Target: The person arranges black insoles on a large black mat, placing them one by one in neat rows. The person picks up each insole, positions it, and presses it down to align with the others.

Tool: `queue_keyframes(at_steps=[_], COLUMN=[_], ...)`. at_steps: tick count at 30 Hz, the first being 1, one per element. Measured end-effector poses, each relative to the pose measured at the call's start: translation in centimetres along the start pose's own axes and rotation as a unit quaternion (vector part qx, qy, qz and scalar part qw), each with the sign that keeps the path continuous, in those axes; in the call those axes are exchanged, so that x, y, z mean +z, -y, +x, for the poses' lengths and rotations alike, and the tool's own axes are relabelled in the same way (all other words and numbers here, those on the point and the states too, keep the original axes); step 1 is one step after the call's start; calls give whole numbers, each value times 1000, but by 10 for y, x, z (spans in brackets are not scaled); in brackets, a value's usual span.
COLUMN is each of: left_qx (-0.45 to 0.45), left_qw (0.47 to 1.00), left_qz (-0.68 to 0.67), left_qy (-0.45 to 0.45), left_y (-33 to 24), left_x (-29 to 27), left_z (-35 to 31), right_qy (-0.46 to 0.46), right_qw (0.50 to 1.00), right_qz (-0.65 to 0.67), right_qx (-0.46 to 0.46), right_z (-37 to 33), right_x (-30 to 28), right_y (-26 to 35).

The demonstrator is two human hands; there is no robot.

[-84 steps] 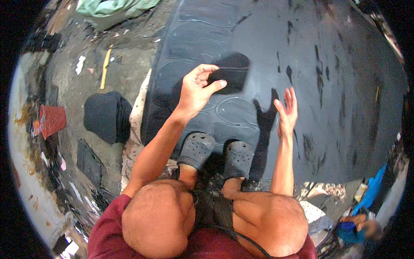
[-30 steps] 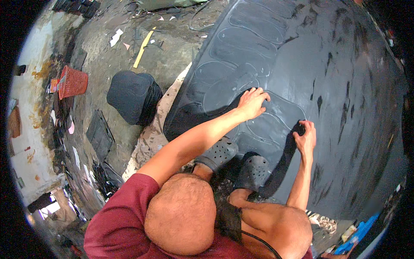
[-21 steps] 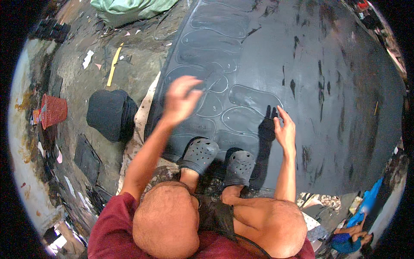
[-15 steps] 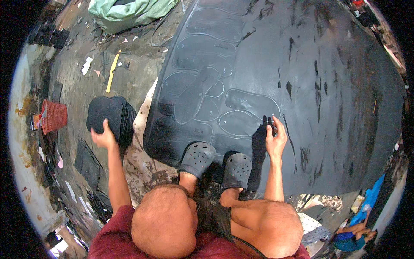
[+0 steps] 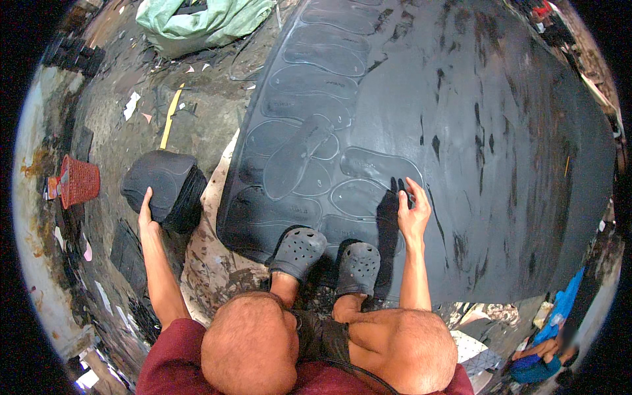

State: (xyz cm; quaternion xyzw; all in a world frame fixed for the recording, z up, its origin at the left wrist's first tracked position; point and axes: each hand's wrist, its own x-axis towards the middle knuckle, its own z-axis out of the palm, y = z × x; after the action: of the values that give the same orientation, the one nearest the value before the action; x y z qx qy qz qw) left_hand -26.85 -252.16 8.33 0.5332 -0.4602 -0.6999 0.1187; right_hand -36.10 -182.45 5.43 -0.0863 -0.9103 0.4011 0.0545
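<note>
My left hand [image 5: 149, 214] is at the near left edge of a stack of black sole-shaped pieces [image 5: 161, 181] on the ground. Its thumb lies along the edge and its other fingers are hidden by the stack. My right hand [image 5: 414, 214], empty with fingers apart, hovers over a large black sheet [image 5: 487, 217] and casts a shadow on it. Just beyond its fingertips is a sole outline [image 5: 378, 164] drawn in a pale line. Farther left, a loose black sole template [image 5: 296, 158] lies slantwise across other outlines.
My feet in grey clogs [image 5: 299, 251] stand on the sheet's near edge. To the left are a red basket [image 5: 80, 182] and a yellow strip [image 5: 172, 117]. A pale green sack [image 5: 204, 26] lies at the far left. Another person [image 5: 536, 363] sits at the lower right.
My left hand has come down and against the stack's near left edge, and the stack sits turned and tilted. My right hand stays over the sheet, nearly in place. The view has shifted slightly.
</note>
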Motion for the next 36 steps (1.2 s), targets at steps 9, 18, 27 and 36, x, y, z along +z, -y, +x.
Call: queue_keyframes(at_steps=[9,18,27,36], left_qx=[82,-94,-74,72], left_qw=[990,903,802,965], left_qz=[-83,-239,-348,-37], left_qy=[79,345,480,249], left_y=[-22,74,47,23], left_x=[86,275,345,413], left_z=[-78,-150,-73,-9], right_qy=[25,290,197,188], right_qw=[998,713,755,840], right_qz=[60,594,605,459], right_qx=[16,234,155,220], right_z=[2,25,166,232], right_x=[16,122,101,148], right_y=[20,176,172,156])
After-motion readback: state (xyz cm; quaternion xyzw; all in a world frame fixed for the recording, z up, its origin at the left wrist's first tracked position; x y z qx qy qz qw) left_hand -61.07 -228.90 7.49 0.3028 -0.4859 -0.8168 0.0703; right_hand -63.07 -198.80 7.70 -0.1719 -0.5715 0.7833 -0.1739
